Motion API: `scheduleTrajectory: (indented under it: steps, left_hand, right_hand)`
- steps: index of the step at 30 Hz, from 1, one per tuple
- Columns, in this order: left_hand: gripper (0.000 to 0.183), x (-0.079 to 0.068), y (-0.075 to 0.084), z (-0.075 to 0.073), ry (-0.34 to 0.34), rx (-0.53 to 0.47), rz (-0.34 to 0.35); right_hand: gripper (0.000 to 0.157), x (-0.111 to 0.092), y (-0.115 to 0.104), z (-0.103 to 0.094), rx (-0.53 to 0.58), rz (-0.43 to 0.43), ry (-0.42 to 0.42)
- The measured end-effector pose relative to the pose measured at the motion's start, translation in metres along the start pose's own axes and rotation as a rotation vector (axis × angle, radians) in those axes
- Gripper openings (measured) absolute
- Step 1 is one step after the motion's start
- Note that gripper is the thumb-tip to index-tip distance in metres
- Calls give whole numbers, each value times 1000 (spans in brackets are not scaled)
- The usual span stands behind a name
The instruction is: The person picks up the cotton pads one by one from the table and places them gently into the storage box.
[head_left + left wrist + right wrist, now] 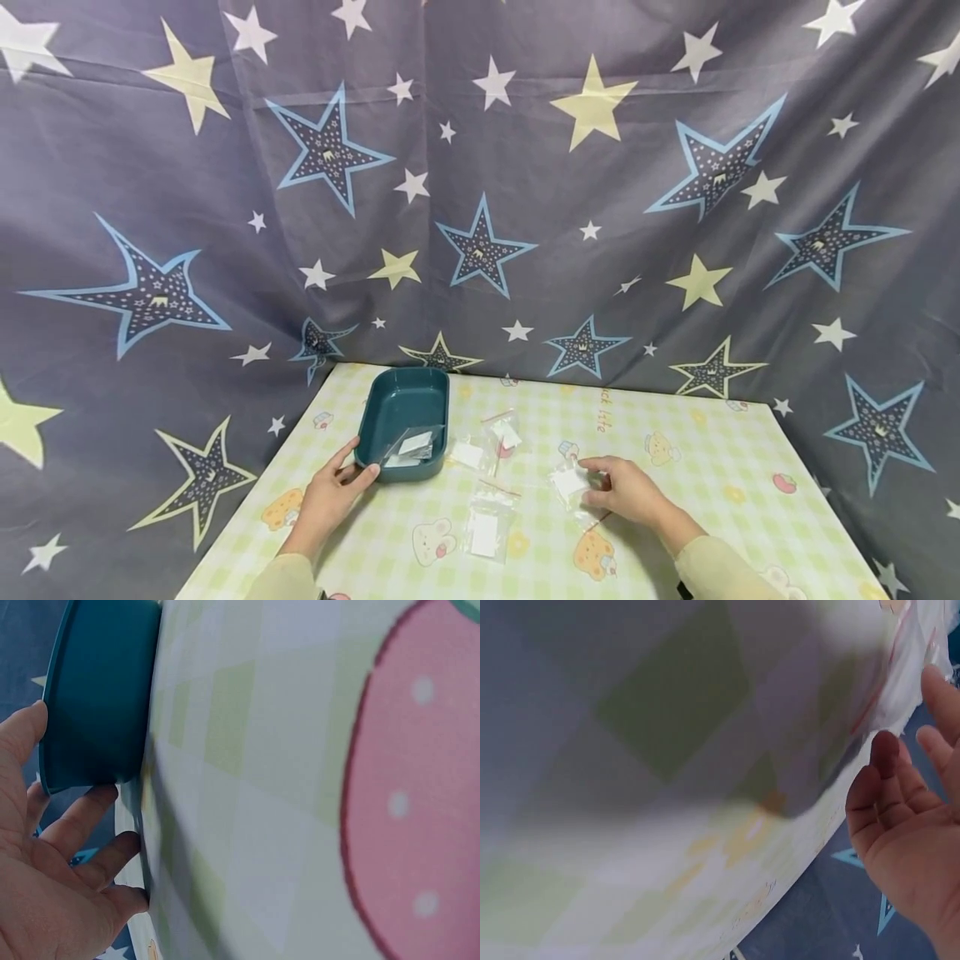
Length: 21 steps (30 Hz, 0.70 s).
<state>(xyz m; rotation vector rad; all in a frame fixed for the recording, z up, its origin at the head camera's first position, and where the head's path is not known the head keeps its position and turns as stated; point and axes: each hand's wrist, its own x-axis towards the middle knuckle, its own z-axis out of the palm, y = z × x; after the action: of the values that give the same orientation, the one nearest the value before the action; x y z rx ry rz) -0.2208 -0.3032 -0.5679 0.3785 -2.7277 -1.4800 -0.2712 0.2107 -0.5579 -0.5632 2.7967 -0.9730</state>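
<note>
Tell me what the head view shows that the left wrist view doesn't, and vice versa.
Head view only: the right hand, clear bags and the inside of the blue-green tray.
Left wrist view only: the palm side of the left hand.
Both: that hand at the tray, the checked tablecloth and the starry cloth.

And there hung the grey-purple cloth (525, 175), creased and scattered with white, yellow and blue-edged stars (480, 250), filling the space behind and on both sides of the table (690, 492), whose green-and-white checked top sported cartoon prints (784, 483)!
</note>
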Motion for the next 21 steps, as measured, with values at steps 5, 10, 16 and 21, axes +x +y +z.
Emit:
scheduleTrajectory:
  steps: [5,10,16,21]
  left_hand:
    - [88,2,-3,1,4,-7,-11]
    - [87,2,-2,0,-1,-10,-18]
    - [90,2,-2,1,4,-13,-19]
    - [99,2,-2,0,10,-4,-23]
  right_hand:
    - [62,10,-6,5,-86,-34,19]
    - [57,25,-9,1,-104,-144,6]
    - [49,35,-11,-1,-96,-153,-74]
    - [52,40,-9,1,-76,-140,-108]
